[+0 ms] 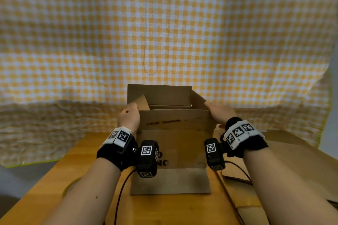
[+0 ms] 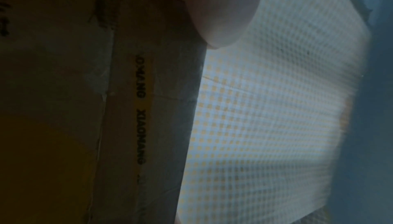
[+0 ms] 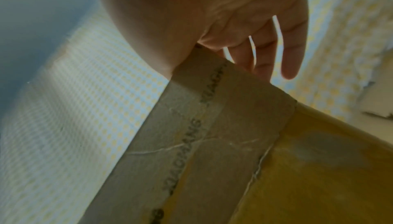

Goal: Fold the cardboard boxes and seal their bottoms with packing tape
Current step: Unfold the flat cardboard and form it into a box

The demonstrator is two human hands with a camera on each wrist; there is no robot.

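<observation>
A brown cardboard box (image 1: 173,144) stands on the wooden table (image 1: 87,160) with its flaps up. Its near flap carries an old strip of lettered tape (image 1: 164,122). My left hand (image 1: 129,115) grips the near left corner, fingers curled over the left side flap (image 1: 139,101), which leans inward. My right hand (image 1: 218,112) lies against the right side flap (image 1: 198,100) at the near right corner. In the right wrist view its fingers (image 3: 291,56) are straight and spread behind the near flap (image 3: 202,135). The left wrist view shows the taped flap (image 2: 127,110) under my palm (image 2: 212,9).
A roll of tape (image 1: 71,186) lies on the table at the near left, partly behind my left forearm. Flattened cardboard (image 1: 278,162) is stacked to the right of the box. A yellow checked cloth (image 1: 164,33) hangs behind and drapes off the table's far end.
</observation>
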